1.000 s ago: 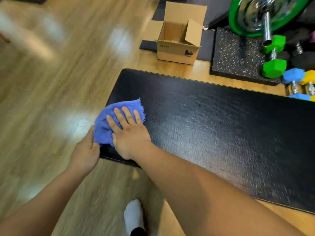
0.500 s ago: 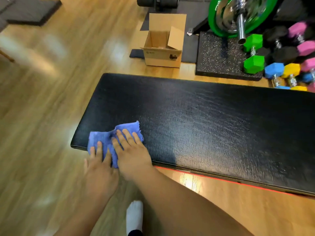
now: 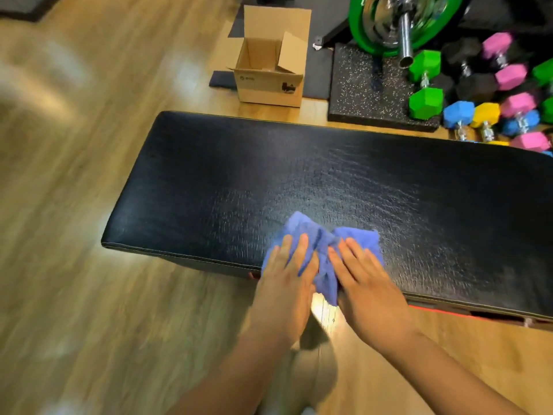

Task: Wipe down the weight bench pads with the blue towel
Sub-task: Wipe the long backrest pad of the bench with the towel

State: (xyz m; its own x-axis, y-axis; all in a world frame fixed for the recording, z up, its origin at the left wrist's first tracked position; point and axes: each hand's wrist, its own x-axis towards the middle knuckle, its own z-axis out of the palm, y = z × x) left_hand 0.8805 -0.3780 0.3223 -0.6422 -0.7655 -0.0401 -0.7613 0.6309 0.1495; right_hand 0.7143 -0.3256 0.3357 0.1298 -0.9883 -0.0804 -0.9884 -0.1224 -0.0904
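Observation:
A long black bench pad (image 3: 329, 181) runs across the view, its left end free. The blue towel (image 3: 324, 244) lies bunched on the pad's near edge and hangs a little over it. My left hand (image 3: 287, 280) presses flat on the towel's left part, fingers pointing away from me. My right hand (image 3: 365, 277) presses flat on the towel's right part. Both palms sit over the pad's near edge, with the towel partly hidden beneath them.
An open cardboard box (image 3: 269, 67) stands on the wooden floor (image 3: 74, 205) beyond the pad. At the back right are a speckled rubber mat (image 3: 359, 94), a green weight plate on a bar (image 3: 401, 22) and several coloured dumbbells (image 3: 490, 94).
The towel and both hands have slid rightward along the pad's near edge, away from its left end. My left hand came up from the pad's corner to lie flat on the towel.

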